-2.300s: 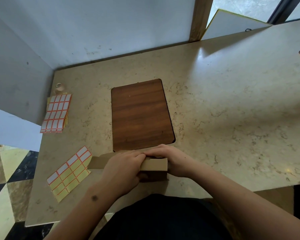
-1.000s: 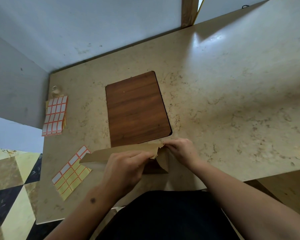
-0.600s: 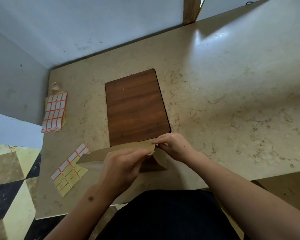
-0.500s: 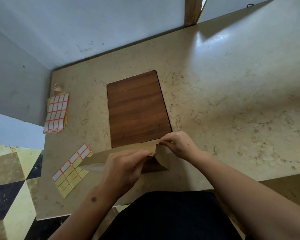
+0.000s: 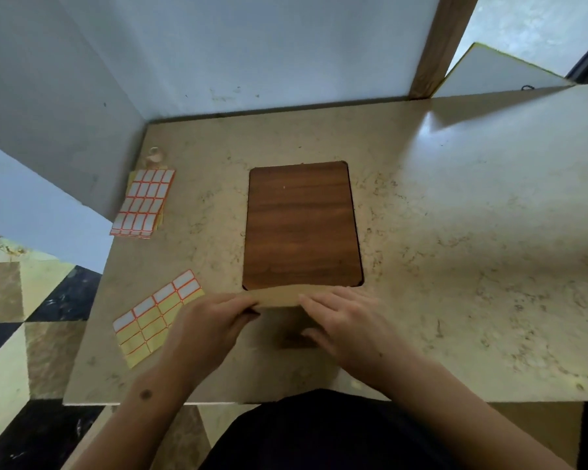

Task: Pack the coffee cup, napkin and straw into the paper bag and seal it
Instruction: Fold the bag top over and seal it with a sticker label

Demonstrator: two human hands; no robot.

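A brown paper bag [image 5: 279, 298] stands at the near edge of the marble table [image 5: 455, 232], its top folded over into a flat strip. My left hand [image 5: 211, 325] grips the left end of that folded top. My right hand [image 5: 343, 320] lies over the right part of the fold, fingers pressing on it and down the bag's front. The coffee cup, napkin and straw are not visible; the bag hides whatever is inside it.
A dark wooden board [image 5: 301, 225] lies flat just beyond the bag. A partly used sheet of labels [image 5: 157, 315] lies left of my left hand. A stack of red-edged label sheets [image 5: 143, 206] sits at the far left by the wall.
The raised flap at the bag's right end has been pressed down. The top now lies as one flat folded strip, and both hands have moved onto it.
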